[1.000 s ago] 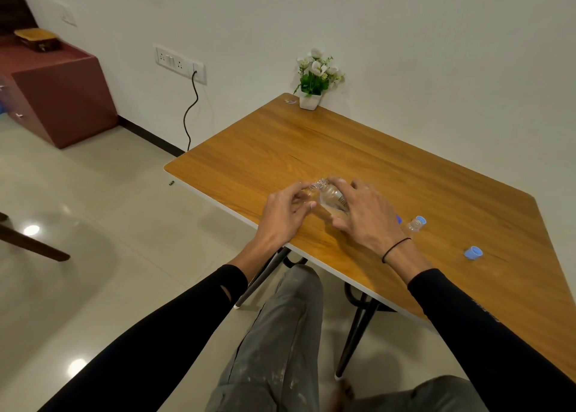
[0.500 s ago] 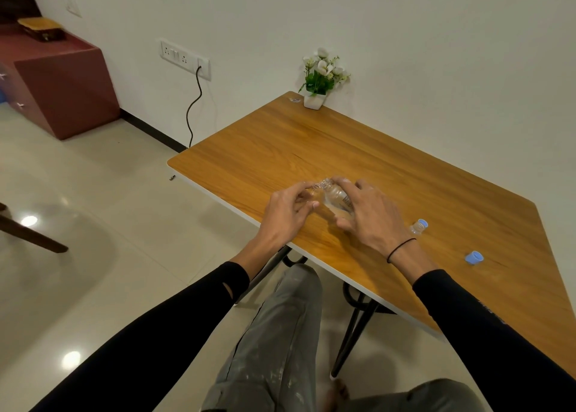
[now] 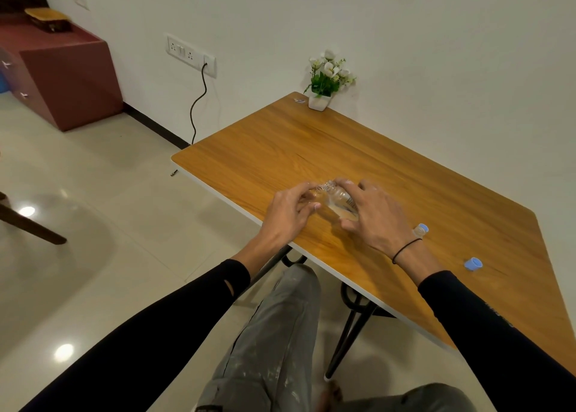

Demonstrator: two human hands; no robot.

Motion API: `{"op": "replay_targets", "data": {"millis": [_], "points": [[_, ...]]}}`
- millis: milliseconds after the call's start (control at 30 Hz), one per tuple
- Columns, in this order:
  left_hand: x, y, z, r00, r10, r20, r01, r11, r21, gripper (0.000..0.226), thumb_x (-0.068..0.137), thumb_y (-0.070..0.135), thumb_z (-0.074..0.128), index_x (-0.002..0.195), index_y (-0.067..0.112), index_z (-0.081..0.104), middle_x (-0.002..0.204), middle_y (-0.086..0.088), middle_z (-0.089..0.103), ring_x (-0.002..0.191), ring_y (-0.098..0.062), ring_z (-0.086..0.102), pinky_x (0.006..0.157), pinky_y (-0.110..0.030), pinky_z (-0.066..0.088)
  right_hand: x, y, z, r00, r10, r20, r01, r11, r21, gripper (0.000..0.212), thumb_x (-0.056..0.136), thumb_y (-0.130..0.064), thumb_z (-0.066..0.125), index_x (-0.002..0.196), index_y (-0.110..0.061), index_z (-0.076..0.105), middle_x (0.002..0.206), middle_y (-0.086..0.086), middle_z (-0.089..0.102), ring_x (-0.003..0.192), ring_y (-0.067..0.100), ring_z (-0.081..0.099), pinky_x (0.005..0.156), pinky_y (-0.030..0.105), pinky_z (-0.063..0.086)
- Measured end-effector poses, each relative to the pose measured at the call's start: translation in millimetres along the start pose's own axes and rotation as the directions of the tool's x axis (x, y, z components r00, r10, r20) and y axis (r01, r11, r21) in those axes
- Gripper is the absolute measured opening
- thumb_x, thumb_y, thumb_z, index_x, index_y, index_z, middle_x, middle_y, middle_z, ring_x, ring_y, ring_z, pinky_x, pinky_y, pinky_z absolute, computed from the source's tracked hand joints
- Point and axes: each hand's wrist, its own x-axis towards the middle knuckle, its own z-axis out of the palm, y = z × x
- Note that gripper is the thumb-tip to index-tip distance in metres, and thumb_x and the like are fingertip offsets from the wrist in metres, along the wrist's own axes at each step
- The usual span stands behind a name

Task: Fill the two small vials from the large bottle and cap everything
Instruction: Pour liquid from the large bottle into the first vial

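Nearest the camera, grey paint-flecked trousers [image 3: 274, 333] show between two black sleeves. On the wood-grain desk with a white edge [image 3: 389, 287], the left hand [image 3: 288, 213] pinches something small at the mouth of the large clear plastic bottle [image 3: 338, 201]; whether it is a vial is too blurred to tell. The right hand [image 3: 377, 216], a thin black band at its wrist, grips that bottle, tilted leftward over the desk. Its label carries print too blurred to read. Just right of the wrist stands a small clear vial with a blue cap [image 3: 420, 230]; farther right lies a loose blue cap [image 3: 473, 264]. At the far corner sits a white-flowered plant in a white pot [image 3: 324, 81].
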Motion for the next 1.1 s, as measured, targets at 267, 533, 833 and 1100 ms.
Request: {"op": "replay_targets", "data": {"millis": [267, 533, 833, 1100], "points": [[1, -1, 2, 1.0, -0.018, 0.005, 0.018, 1.0, 0.001, 0.046, 0.098, 0.018, 0.077, 0.142, 0.017, 0.066, 0.118, -0.006, 0.076, 0.104, -0.01, 0.072, 0.093, -0.037, 0.065, 0, 1, -3, 1.0, -0.015, 0.014, 0.016, 0.999, -0.031, 0.076, 0.085, -0.045, 0.074, 0.15, -0.043, 0.033, 0.105, -0.001, 0.052, 0.091, 0.02, 0.049, 0.069, 0.041, 0.053], [0, -4, 3, 1.0, -0.024, 0.019, 0.024, 1.0, -0.011, 0.048, 0.098, 0.017, 0.077, 0.144, 0.018, 0.064, 0.124, -0.009, 0.076, 0.115, -0.015, 0.073, 0.097, -0.042, 0.064, 0, 3, -4, 0.999, -0.039, 0.017, 0.04, 0.997, -0.073, 0.076, 0.087, -0.046, 0.072, 0.152, -0.043, 0.033, 0.105, -0.003, 0.049, 0.088, 0.017, 0.045, 0.061, 0.031, 0.038], [2, -8, 5, 0.999, -0.017, 0.028, 0.017, 1.0, -0.001, 0.048, 0.097, 0.019, 0.077, 0.144, 0.021, 0.065, 0.124, -0.006, 0.077, 0.117, -0.014, 0.072, 0.097, -0.044, 0.064, -1, 7, -3, 0.998, -0.054, 0.032, 0.056, 0.996, -0.069, 0.076, 0.088, -0.048, 0.073, 0.152, -0.043, 0.032, 0.105, -0.002, 0.051, 0.089, 0.017, 0.046, 0.061, 0.03, 0.038], [2, -11, 6, 0.999, -0.001, 0.037, 0.001, 1.0, 0.009, 0.047, 0.098, 0.02, 0.076, 0.143, 0.023, 0.065, 0.123, -0.003, 0.077, 0.118, -0.012, 0.071, 0.096, -0.044, 0.064, 0, 8, -3, 0.997, -0.064, 0.039, 0.066, 0.996, -0.055, 0.077, 0.087, -0.046, 0.073, 0.152, -0.043, 0.032, 0.104, -0.002, 0.05, 0.089, 0.018, 0.047, 0.061, 0.031, 0.039]]}}
